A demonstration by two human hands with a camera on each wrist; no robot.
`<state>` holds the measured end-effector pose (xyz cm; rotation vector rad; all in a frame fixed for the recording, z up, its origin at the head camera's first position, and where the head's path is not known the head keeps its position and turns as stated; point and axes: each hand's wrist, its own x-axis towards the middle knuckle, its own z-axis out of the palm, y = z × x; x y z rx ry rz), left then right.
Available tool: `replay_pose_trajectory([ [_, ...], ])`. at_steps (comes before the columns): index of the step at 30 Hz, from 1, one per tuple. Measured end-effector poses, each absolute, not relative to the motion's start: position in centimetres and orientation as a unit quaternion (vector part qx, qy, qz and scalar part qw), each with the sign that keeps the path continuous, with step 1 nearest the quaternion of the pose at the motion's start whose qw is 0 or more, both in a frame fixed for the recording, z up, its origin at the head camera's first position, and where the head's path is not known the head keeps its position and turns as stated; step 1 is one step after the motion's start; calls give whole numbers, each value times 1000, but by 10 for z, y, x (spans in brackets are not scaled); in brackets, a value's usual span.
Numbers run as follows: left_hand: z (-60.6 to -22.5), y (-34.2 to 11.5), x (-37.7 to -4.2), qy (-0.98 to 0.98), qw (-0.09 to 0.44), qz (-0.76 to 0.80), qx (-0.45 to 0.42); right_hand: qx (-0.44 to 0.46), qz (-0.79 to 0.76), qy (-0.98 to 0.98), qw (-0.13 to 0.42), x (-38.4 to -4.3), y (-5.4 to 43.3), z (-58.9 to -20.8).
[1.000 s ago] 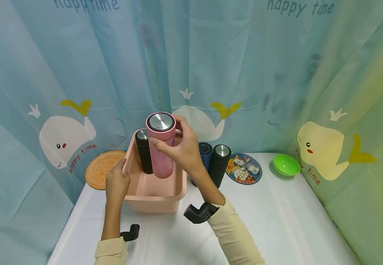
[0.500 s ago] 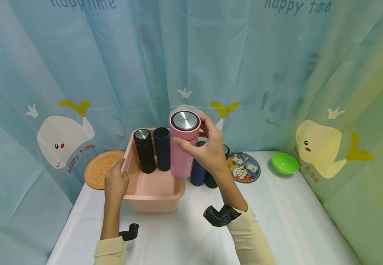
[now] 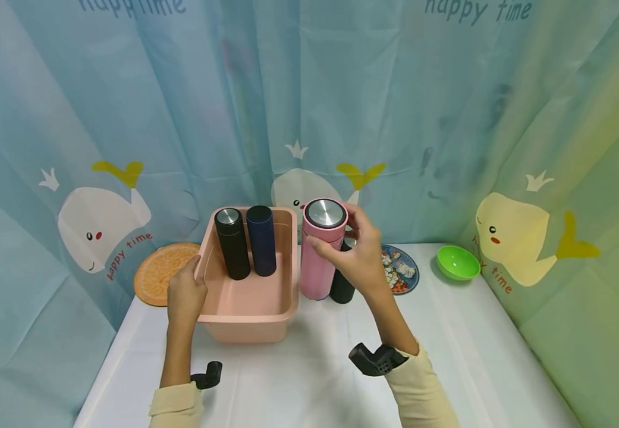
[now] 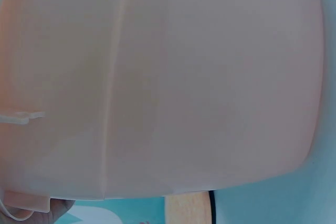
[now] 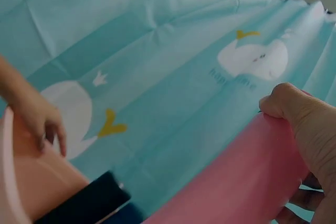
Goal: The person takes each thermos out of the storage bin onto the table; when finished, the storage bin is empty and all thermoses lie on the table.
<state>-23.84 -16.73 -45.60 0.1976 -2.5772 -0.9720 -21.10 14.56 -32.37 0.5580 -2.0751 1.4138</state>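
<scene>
My right hand [image 3: 361, 252] grips a pink thermos [image 3: 317, 270] with a silver-topped lid, just outside the right wall of a pink plastic basin [image 3: 247, 330]. Whether its base touches the table is hard to tell. My left hand [image 3: 185, 294] holds the basin's left rim; the right wrist view shows its fingers [image 5: 52, 131] over the edge. Inside the basin stand a black thermos [image 3: 236, 252] with a silver top and a navy thermos [image 3: 263, 244]. Another black thermos [image 3: 343, 289] is on the table, partly hidden by the pink one and my right hand.
An orange round mat [image 3: 162, 276] lies left of the basin. To the right are a cartoon-printed oval plate [image 3: 402, 270] and a green bowl [image 3: 458, 263]. A curtain with whales [image 3: 223, 107] hangs behind the white table [image 3: 480, 356].
My right hand has carried the pink thermos from over the basin rightward, then down beside it. The pink thermos now hides the blue one on the table. My left hand stays on the rim.
</scene>
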Motion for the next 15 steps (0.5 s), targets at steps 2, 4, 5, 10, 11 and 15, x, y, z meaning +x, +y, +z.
replay_pose_trajectory([
  [2,-456,-168,-238,-916,186,-347,71,199,524,-781,276,-212,149,-332],
  [4,-455,-168,-238,-917,183,-348,73,185,521,-787,273,-213,152,-342],
  [5,-455,-168,-238,-917,182,-347,73,178,519,-791,272,-213,153,-347],
  [10,-454,-168,-238,-917,183,-347,76,152,510,-802,272,-216,157,-372],
  [11,-454,-168,-238,-916,184,-348,75,148,508,-804,273,-216,157,-377],
  [15,-454,-167,-238,-916,186,-348,72,122,494,-816,275,-218,159,-396],
])
